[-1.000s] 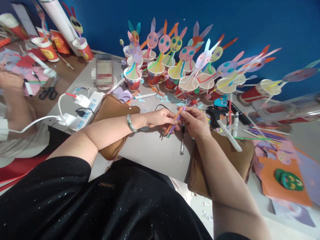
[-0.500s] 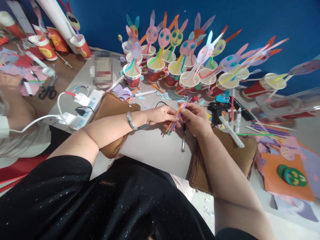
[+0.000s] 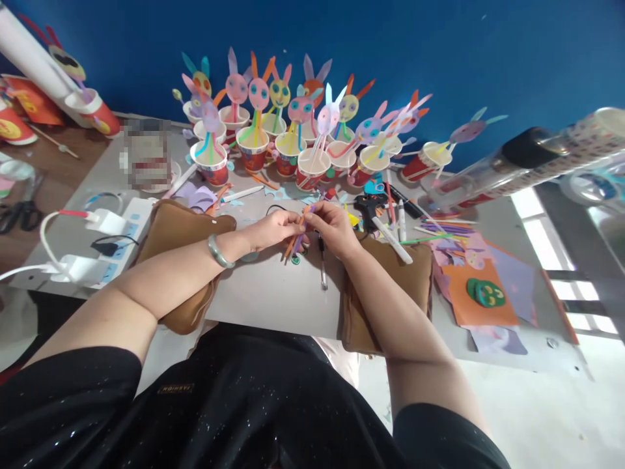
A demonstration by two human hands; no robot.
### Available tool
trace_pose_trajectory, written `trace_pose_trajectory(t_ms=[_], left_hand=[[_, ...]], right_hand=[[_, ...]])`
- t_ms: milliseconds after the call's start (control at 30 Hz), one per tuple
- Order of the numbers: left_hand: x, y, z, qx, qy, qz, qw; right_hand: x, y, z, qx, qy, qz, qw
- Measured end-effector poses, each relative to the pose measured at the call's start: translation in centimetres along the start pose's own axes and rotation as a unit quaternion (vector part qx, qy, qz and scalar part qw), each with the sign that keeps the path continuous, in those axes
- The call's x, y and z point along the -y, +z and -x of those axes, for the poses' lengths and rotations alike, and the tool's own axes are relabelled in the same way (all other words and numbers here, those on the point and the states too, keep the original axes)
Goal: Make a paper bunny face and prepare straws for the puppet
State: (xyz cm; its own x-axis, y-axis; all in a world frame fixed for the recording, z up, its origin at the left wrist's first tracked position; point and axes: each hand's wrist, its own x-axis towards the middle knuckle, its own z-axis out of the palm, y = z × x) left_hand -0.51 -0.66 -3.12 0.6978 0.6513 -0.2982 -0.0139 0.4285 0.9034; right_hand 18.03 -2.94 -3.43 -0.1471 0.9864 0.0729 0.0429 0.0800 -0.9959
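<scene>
From the head view, both forearms reach inward over brown cushions (image 3: 185,228), and the hands meet above the grey table (image 3: 273,299). The left hand (image 3: 276,228), its wrist ringed by a bangle (image 3: 219,252), extends nearly straight, thumb and fingers closed around a small bundle of orange and purple sticks (image 3: 292,245). The right hand (image 3: 334,228) bends in from the other side, thumb and fingertips pinched at the bundle's upper end. The sticks slant between the hands, just beside a pen (image 3: 323,264); the fingers' overlap makes their exact number hard to tell.
</scene>
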Motion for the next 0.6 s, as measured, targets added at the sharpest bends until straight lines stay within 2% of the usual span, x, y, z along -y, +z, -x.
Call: trace_pose_trajectory(t_ms=[133, 200, 267, 333, 400, 433, 500, 600], left_hand=[[0.3, -0.1, -0.2, 0.007, 0.025, -0.032, 0.999], [0.2, -0.2, -0.2, 0.009, 0.029, -0.044, 0.999], [-0.1, -0.3, -0.1, 0.008, 0.028, -0.044, 0.999], [-0.4, -0.4, 0.1, 0.009, 0.022, -0.041, 0.999], [-0.7, -0.5, 0.3, 0.006, 0.016, -0.042, 0.999], [-0.8, -0.6, 0.4, 0.005, 0.016, -0.044, 0.999], [-0.9, -0.6, 0.4, 0.003, 0.022, -0.042, 0.999], [-1.0, -0.7, 0.2, 0.007, 0.026, -0.032, 0.999]], right_hand=[[-0.5, 0.4, -0.1, -0.01, -0.03, 0.06, 0.998], [-0.1, 0.4, -0.1, -0.034, -0.046, 0.137, 0.989], [1.2, -0.2, 0.1, -0.071, -0.079, 0.261, 0.959], [3.4, -1.8, 0.7, -0.109, -0.127, 0.398, 0.902], [5.8, -4.7, 1.7, -0.168, -0.14, 0.491, 0.843], [6.9, -6.7, 2.2, -0.195, -0.122, 0.523, 0.821], [8.1, -11.4, 3.3, -0.216, -0.04, 0.582, 0.783], [7.5, -19.5, 4.5, -0.215, 0.139, 0.659, 0.707]])
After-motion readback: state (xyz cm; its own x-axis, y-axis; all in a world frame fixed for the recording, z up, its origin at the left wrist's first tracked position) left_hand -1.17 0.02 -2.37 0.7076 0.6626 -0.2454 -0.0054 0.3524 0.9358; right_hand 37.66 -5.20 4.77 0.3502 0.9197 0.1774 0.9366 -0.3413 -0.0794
